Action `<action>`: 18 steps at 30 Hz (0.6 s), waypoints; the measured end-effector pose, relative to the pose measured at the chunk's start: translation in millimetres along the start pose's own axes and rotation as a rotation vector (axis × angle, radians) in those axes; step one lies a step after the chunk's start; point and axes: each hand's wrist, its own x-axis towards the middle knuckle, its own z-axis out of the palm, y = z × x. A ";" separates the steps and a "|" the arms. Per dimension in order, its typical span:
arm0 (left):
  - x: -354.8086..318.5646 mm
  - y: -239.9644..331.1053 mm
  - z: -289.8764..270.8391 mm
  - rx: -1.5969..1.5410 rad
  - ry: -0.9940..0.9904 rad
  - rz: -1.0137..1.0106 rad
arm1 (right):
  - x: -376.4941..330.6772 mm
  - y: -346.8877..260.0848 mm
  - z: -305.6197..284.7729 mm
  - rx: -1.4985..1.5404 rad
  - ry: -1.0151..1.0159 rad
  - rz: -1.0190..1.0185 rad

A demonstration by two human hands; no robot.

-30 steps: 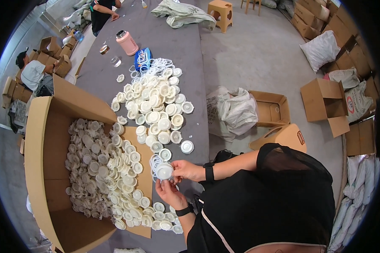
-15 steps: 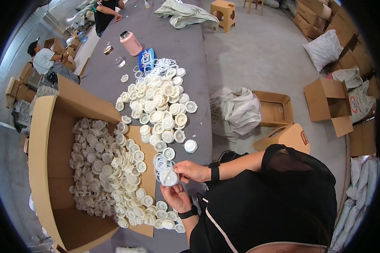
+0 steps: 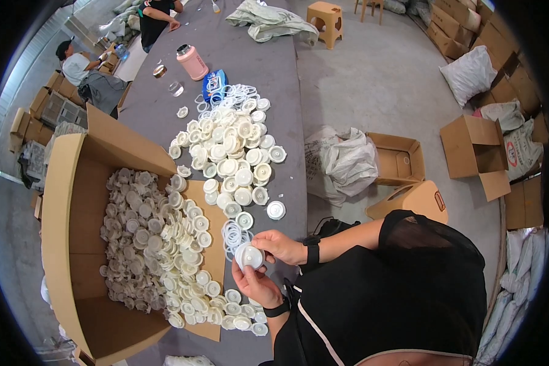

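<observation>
Cardboard box (image 3: 73, 201): at the far left on the worktop (image 3: 274, 67), lying open with a flap folded down toward the person; a mass of white round caps (image 3: 152, 244) fills it and spills over the flap.
Loose rings (image 3: 232, 235): thin white rings lie on the grey worktop just beside the box flap, close above the hands.
Row of caps (image 3: 238, 311): more white caps lie along the near edge of the flap, just below the left hand.
Left hand (image 3: 256, 287): wears a black wristband; its fingers curl up from below around a white cap (image 3: 249, 256) and grip it.
White cap: held between both hands above the worktop's near edge, its round face turned up toward the camera.
Right hand (image 3: 280, 246): also with a black wristband; its fingers are closed on the upper side of the same cap, touching the left hand's fingertips.
Pile of caps (image 3: 232, 158): a broad heap farther up the worktop, well apart from the hands, with one single cap (image 3: 276, 210) lying off to its right.
Pink bottle (image 3: 191, 62): upright at the far end, next to a blue packet (image 3: 214, 84).
Floor right of the worktop: a white sack (image 3: 348, 161) and open cardboard cartons (image 3: 399, 160).
</observation>
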 end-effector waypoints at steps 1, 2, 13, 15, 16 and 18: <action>0.5 1.5 -2.2 -0.054 -0.052 -0.038 | -0.5 0.0 -0.2 -0.001 0.001 -0.001; 1.2 2.9 -5.2 -0.108 -0.104 -0.076 | -0.9 0.1 -0.5 0.004 -0.017 -0.002; 17.3 -11.5 -41.4 -0.285 -0.207 -0.436 | -9.3 -11.4 0.0 -0.231 -0.193 0.074; 20.8 -12.1 -43.9 -0.191 -0.156 -0.406 | -8.0 -10.6 -3.6 -0.279 -0.246 0.115; 21.8 -10.6 -44.4 -0.184 -0.207 -0.385 | -6.9 -9.9 -4.1 -0.280 -0.245 0.116; 20.3 -8.2 -43.6 -0.178 -0.256 -0.364 | -2.8 -7.8 -3.6 -0.101 -0.218 0.150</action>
